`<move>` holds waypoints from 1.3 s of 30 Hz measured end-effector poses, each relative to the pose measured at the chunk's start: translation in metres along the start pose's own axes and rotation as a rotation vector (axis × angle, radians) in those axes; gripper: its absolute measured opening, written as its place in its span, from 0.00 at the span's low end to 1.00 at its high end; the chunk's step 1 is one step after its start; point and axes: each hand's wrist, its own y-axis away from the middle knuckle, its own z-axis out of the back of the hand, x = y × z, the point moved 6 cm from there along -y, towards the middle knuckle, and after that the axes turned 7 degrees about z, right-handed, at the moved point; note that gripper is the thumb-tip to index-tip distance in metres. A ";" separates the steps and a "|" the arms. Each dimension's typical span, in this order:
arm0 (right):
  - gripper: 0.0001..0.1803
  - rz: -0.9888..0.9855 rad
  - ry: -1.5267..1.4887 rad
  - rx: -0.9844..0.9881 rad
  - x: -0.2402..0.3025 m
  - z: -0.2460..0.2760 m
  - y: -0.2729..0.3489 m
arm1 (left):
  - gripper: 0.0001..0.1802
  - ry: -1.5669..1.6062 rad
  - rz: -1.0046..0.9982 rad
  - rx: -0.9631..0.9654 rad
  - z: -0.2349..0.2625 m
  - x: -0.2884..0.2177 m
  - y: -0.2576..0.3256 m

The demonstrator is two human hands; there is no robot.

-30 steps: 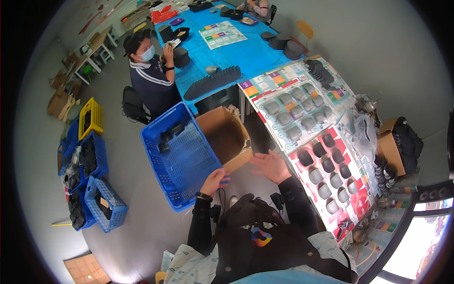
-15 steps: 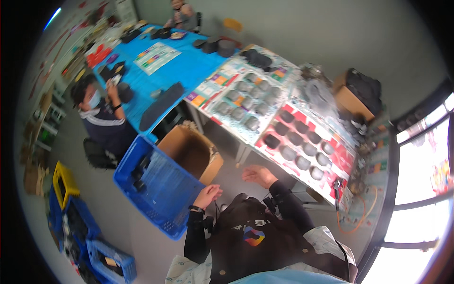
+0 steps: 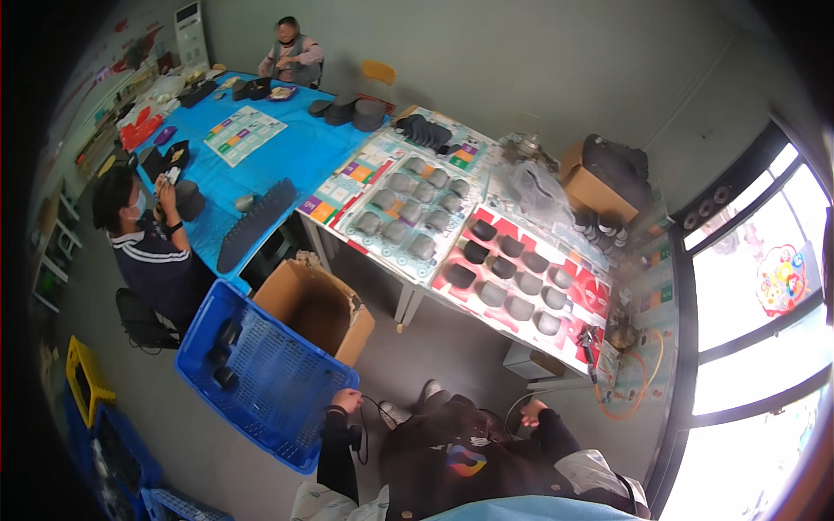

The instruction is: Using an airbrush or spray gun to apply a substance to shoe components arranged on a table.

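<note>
Beside the blue plastic crate (image 3: 261, 373), left hand (image 3: 345, 400) fingers grip its rim, steadying it; right hand (image 3: 532, 411) fingers hang loosely open.

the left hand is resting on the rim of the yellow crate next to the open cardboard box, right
Not quite: the crate is blue, not yellow. In the head view the left hand rests on the rim of the blue crate, which stands next to the open cardboard box. A yellow crate stands farther off.

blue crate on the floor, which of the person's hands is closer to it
Left. The left hand is at the near corner rim of the blue crate, seemingly touching it. The right hand is well off to the crate's right, empty.
</note>
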 end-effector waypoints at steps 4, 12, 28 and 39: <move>0.23 0.131 -0.129 0.048 -0.050 0.018 -0.018 | 0.17 0.077 -0.009 0.005 -0.005 0.008 0.000; 0.18 0.646 -0.338 0.010 0.064 0.056 0.049 | 0.15 0.238 -0.036 0.001 -0.034 -0.050 0.030; 0.29 1.824 0.375 0.234 0.278 -0.169 0.521 | 0.12 0.449 -1.329 -0.618 -0.070 -0.467 0.363; 0.27 2.062 0.327 0.033 0.250 -0.131 0.557 | 0.09 0.535 -1.491 -0.402 -0.092 -0.474 0.424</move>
